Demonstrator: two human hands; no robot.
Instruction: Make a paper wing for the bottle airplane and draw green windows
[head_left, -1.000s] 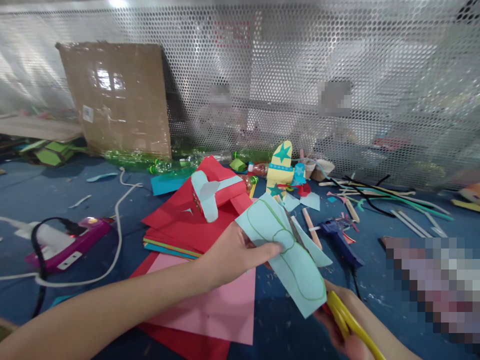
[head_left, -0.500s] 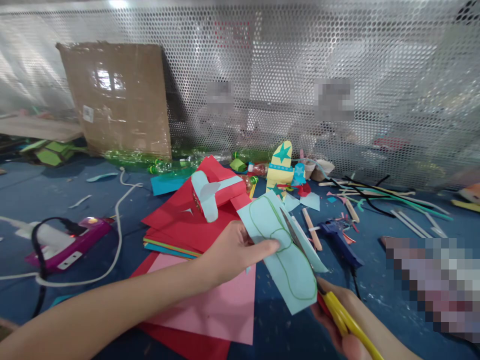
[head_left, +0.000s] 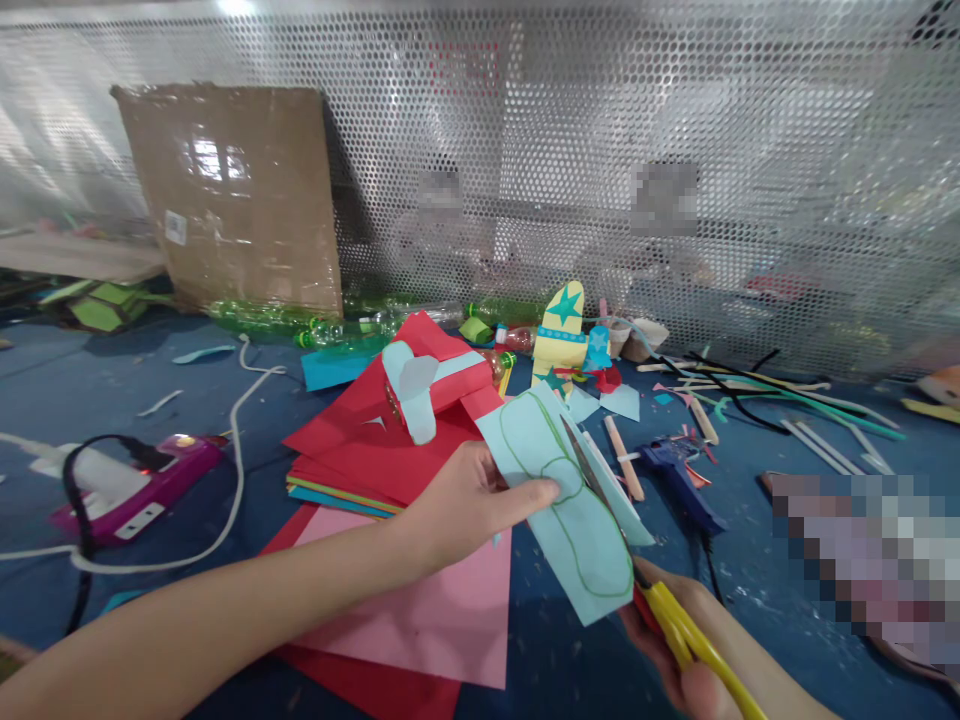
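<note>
My left hand (head_left: 480, 500) pinches a light blue piece of paper (head_left: 592, 550), thumb on top. A propeller-like outline with two rounded blades and a small middle circle is drawn on it in green. In my right hand (head_left: 675, 640) are yellow-handled scissors (head_left: 686, 630), whose blades lie along the drawn line at the paper's right side. A strip of paper hangs partly cut away there. Beyond my left hand, a red paper-covered model plane (head_left: 450, 385) with a light blue propeller rests on a stack of red paper (head_left: 337, 445).
A blue glue gun (head_left: 686, 485) lies right of the paper, near sticks and straws (head_left: 750, 385). Plastic bottles (head_left: 345, 330) line the perforated metal screen. A purple power strip (head_left: 150, 490) with cords lies left, before a leaning cardboard sheet (head_left: 240, 200). Pink paper (head_left: 420, 630) lies beneath.
Almost nothing differs. The light blue paper and its cut strip have shifted very slightly, while both hands and the scissors stay nearly in place.
</note>
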